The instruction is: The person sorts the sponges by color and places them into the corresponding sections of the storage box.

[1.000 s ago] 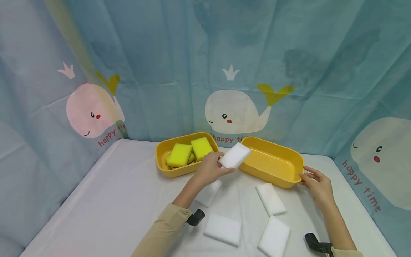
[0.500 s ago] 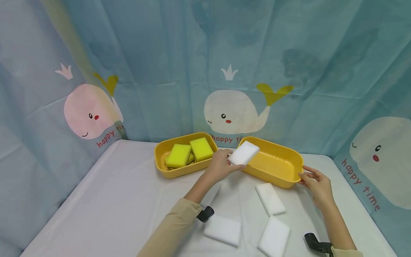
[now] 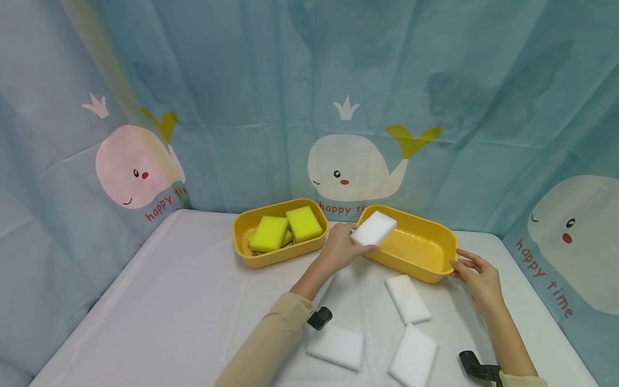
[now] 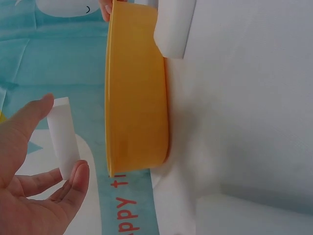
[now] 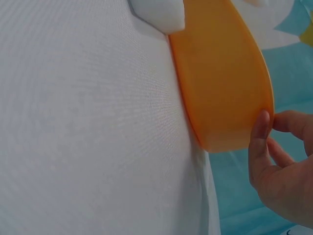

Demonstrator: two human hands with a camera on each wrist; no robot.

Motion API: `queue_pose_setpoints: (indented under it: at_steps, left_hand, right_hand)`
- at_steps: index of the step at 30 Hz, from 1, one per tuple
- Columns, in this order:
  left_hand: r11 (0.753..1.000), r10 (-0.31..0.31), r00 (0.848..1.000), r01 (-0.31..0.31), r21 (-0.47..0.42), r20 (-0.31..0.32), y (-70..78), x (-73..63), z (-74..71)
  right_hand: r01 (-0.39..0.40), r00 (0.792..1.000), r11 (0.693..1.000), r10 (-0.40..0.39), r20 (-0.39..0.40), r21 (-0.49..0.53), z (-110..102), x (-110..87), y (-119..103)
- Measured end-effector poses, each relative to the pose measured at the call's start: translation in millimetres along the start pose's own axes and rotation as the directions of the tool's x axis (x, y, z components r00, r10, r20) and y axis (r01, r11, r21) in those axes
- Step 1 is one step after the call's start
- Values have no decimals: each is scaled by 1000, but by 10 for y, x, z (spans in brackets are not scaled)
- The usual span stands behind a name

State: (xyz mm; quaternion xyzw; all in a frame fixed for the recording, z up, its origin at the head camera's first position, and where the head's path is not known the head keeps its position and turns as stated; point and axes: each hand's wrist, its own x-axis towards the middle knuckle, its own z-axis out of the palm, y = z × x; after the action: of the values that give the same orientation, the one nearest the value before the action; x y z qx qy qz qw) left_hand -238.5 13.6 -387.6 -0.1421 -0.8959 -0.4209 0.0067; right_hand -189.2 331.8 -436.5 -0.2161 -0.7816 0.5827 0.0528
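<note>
A white sponge (image 3: pixel 374 228) is pinched between the thumb and fingers of my left hand (image 3: pixel 340 249), over the near-left end of the right-hand yellow plastic bin (image 3: pixel 411 267). In the left wrist view the sponge (image 4: pixel 63 137) stands on edge between thumb and fingertips, apart from the bin (image 4: pixel 138 93). My right hand (image 3: pixel 480 279) pinches the rim at that bin's right end. The right wrist view has the thumb outside the bin wall (image 5: pixel 220 83) and fingers at the rim. Another yellow bin (image 3: pixel 278 258), to the left, contains several yellow sponges (image 3: pixel 303 224).
White sponges lie in front of the right-hand bin: one near it (image 3: pixel 408 299), one nearer me (image 3: pixel 413 356) and one by the left wrist camera (image 3: pixel 336 346). A white cloth (image 3: pixel 159 301) covers the table. A blue whale-print curtain (image 3: pixel 232 107) hangs behind.
My left hand has moved right with the white sponge, from the gap between the bins to above the right-hand bin's left end. My right hand stays at the rim.
</note>
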Motion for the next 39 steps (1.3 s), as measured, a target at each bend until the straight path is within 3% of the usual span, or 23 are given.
queue_pose_setpoints:
  at_steps: [26, 39]
  left_hand:
    - [992, -97, 995, 96, -84, -17, 104, 257, 282]
    - [993, -116, 993, 116, -17, -32, 132, 346, 390]
  right_hand:
    - [6, 1000, 1000, -6, -8, 11, 5, 14, 3]
    - [9, 1000, 1000, -9, -5, 17, 2, 11, 1]
